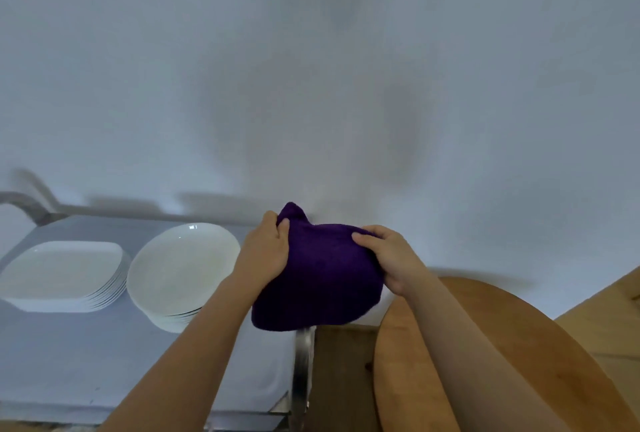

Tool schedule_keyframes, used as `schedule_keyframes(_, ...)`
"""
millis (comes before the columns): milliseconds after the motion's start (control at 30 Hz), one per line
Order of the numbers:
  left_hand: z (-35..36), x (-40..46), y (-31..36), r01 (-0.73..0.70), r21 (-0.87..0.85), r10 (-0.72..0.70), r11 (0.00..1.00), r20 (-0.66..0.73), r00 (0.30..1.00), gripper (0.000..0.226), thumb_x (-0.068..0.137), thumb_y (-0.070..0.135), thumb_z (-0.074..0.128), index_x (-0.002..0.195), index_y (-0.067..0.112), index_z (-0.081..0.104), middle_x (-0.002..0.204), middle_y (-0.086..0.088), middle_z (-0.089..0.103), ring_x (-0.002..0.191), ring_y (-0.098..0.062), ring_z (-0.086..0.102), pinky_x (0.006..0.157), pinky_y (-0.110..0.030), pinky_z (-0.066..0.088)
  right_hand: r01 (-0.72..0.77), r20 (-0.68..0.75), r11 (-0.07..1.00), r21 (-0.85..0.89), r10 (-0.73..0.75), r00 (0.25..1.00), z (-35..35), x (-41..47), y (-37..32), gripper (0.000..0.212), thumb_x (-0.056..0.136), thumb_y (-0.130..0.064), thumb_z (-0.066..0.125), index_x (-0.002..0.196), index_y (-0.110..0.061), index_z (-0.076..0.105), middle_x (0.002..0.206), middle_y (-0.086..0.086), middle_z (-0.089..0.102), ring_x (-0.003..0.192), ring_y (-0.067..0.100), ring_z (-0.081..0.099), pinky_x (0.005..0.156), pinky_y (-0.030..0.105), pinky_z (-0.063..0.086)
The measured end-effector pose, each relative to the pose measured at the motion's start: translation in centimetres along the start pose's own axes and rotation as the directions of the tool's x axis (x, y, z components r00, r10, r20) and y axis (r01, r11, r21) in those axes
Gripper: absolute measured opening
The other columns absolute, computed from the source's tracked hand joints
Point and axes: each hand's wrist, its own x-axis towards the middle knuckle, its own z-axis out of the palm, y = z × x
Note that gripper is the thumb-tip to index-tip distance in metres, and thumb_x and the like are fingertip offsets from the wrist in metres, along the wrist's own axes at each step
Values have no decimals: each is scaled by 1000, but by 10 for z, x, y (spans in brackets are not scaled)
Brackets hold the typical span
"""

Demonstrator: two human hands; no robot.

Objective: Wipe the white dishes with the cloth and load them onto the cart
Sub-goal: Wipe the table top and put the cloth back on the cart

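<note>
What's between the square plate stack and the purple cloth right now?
In the head view, the stack of round white plates stands between the square plate stack and the purple cloth, with the left hand gripping the cloth's near edge.

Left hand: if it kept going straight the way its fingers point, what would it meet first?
Only the purple cloth that the left hand already grips; beyond that, probably the bare white wall, though depth is unclear.

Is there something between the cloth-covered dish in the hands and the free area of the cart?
Nothing visible blocks it. The purple cloth is held above the cart at its right edge; the round stack and square stack sit farther back.
</note>
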Motion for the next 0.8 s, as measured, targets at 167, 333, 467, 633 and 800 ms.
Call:
schedule_keyframes(167,27,11,-50,171,166,-200,971,170,965,24,101,29,29,93,11,41,76,2,46,66,-10,44,64,-31,35,-168,-114,979,-113,155,981,28,45,30,12,90,-8,59,102,-8,58,90,6,63,77,17,59,56,25,47)
schedule_keyframes(333,49,26,-73,399,-98,-373,912,209,904,22,100,25,33,102,8,47,83,0,51,69,-10,47,54,-25,33,-251,-273,966,-58,226,935,40,79,61,15,92,-8,55,107,-10,55,100,8,58,81,17,53,64,28,44)
schedule_keyframes(467,61,37,-86,427,-182,-383,886,232,894,20,100,25,35,96,13,50,88,-2,55,73,-11,50,57,-24,37,-267,-336,963,30,261,905,40,90,77,20,92,-6,57,112,-7,58,96,3,58,80,13,52,60,23,42)
schedule_keyframes(633,86,37,-94,479,-93,-420,873,356,835,28,99,29,37,112,7,49,103,-7,59,83,-15,55,76,-33,48,-330,-357,917,-225,237,903,56,96,98,40,91,-25,61,124,-6,50,119,11,58,95,19,54,78,26,43)
schedule_keyframes(800,83,35,-100,317,-32,-288,948,339,896,38,97,22,44,132,7,41,106,-5,56,86,-12,53,76,-25,40,-141,-363,810,-569,-93,927,64,85,108,30,95,-19,50,124,-11,52,117,3,57,105,15,54,84,22,42)
